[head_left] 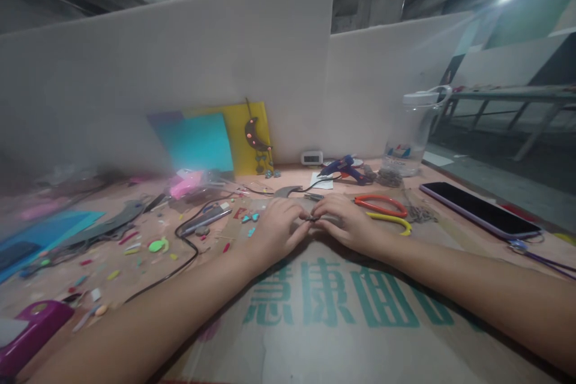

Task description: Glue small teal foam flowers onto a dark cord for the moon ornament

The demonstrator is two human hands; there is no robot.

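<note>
My left hand (pixel 279 221) and my right hand (pixel 342 222) meet fingertip to fingertip over a cardboard sheet (pixel 310 348) printed with green characters. Both are closed in a pinch around a tiny dark piece (pixel 311 218), too small to name. Beside my right hand lie the red and yellow handles of pliers (pixel 382 204), partly hidden by that hand. A grey crescent-shaped piece (pixel 288 191) is just behind my left hand. Small turquoise bow-like pieces (pixel 251 218) rest to the left of it.
A blue glue gun (pixel 342 169), a small digital display (pixel 312 158) and a clear bottle (pixel 405 138) stand behind. A phone (pixel 479 210) lies right. Left are scattered scraps, a black cord (pixel 191 244) and a magenta tool (pixel 38 333). A decorated crescent moon (pixel 254 134) hangs before yellow card.
</note>
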